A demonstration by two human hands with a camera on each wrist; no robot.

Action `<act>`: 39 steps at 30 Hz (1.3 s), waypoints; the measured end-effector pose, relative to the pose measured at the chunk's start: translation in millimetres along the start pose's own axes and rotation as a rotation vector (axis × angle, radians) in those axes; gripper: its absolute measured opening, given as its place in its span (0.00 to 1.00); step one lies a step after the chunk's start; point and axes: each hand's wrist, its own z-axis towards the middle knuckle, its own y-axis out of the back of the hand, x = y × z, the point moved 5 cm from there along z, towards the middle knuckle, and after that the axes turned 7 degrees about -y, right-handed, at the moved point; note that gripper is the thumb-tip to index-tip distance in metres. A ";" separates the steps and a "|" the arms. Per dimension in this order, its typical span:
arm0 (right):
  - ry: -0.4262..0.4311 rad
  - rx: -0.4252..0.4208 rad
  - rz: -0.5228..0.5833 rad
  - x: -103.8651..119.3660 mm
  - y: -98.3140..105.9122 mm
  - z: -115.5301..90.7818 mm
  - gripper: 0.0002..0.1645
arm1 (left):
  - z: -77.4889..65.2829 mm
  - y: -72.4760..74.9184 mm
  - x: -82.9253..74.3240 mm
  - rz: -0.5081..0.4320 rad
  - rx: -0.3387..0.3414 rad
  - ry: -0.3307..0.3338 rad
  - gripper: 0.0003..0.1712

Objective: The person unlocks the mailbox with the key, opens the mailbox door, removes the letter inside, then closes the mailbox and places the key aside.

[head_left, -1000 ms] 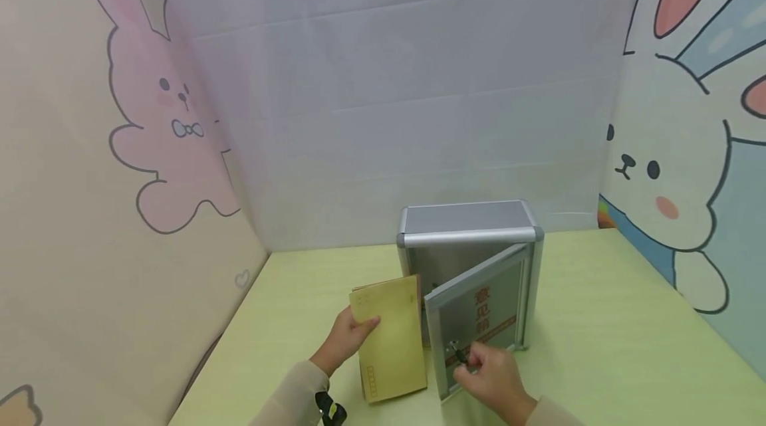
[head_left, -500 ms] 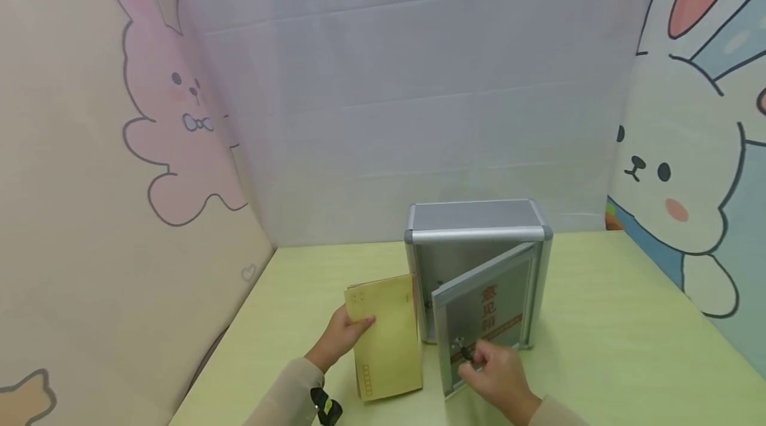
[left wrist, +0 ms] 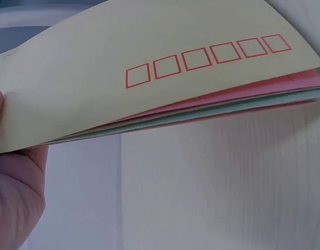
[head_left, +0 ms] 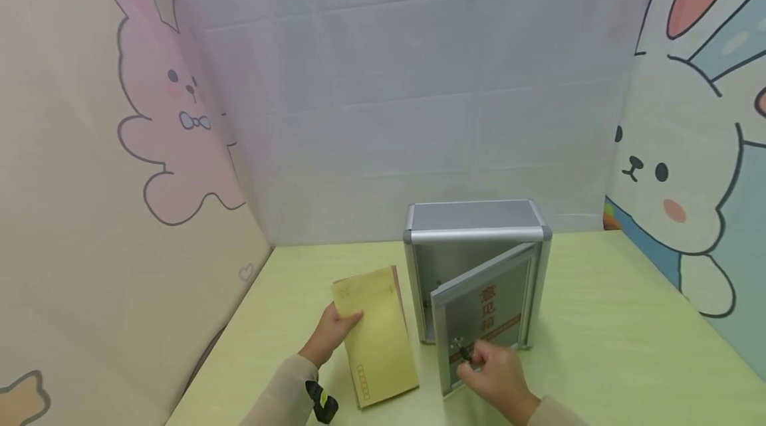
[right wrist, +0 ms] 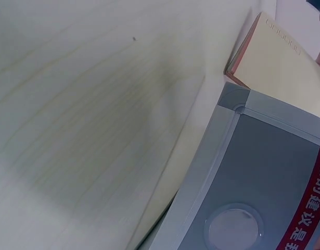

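A stack of envelopes (head_left: 377, 336) is gripped at its left edge by my left hand (head_left: 332, 331), with the thumb on the yellow front one. Pink and green edges show under the top envelope (left wrist: 97, 88) in the left wrist view. To the right stands a silver box (head_left: 475, 215) whose front door (head_left: 499, 303) hangs ajar, hinged on the right. My right hand (head_left: 499, 376) pinches a small dark-headed key (head_left: 464, 351) at the door's lock. Most of that hand lies outside the right wrist view, which shows the door's corner (right wrist: 235, 96) and a round disc (right wrist: 232, 230).
The box stands on a pale yellow-green table (head_left: 610, 319). A white curtain-like sheet (head_left: 371, 94) hangs behind it. Walls with cartoon rabbits (head_left: 155, 113) close off both sides.
The envelopes have moved left, away from the box's opening, and now lean a little more. My right hand stays at the key, and the door keeps about the same angle.
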 end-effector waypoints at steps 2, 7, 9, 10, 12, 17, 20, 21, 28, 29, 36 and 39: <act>-0.006 0.004 -0.001 -0.4 -0.3 -0.8 0.17 | 2.2 1.8 5.9 0.003 -0.009 0.025 0.22; -0.015 0.004 0.007 -0.9 -0.6 -1.1 0.17 | 7.5 3.1 23.1 -0.095 -0.004 0.115 0.25; -0.016 0.003 0.015 -0.7 -1.2 -0.7 0.17 | 8.7 2.8 30.8 -0.155 0.000 0.157 0.27; -0.015 0.002 0.018 -0.6 -1.2 0.2 0.17 | 9.5 2.3 33.8 -0.184 -0.002 0.177 0.27; -0.011 0.005 0.027 -0.2 -1.6 1.1 0.17 | 10.7 1.5 38.9 -0.220 -0.010 0.209 0.27; -0.021 0.009 0.041 0.4 -3.0 1.1 0.18 | 11.6 -2.8 43.6 -0.248 -0.005 0.230 0.28; -0.032 0.005 0.039 0.0 -2.7 0.8 0.18 | 12.2 -6.7 44.4 -0.256 0.004 0.225 0.28; -0.035 0.004 0.041 -0.1 -2.4 0.6 0.18 | 12.3 -7.7 45.0 -0.260 -0.001 0.234 0.28; -0.047 -0.002 0.050 -0.9 -1.9 -0.2 0.18 | 8.7 -10.9 49.7 -0.251 -0.025 0.249 0.28; -0.050 -0.002 0.052 -0.8 -1.8 -0.2 0.18 | 8.2 -10.9 50.1 -0.246 -0.025 0.249 0.28; -0.039 -0.006 0.066 -0.2 -0.9 -0.5 0.18 | 6.6 -13.9 54.7 -0.225 -0.041 0.272 0.28; -0.037 -0.011 0.066 -0.7 -1.1 -1.0 0.18 | 4.8 -14.4 60.6 -0.223 -0.044 0.288 0.29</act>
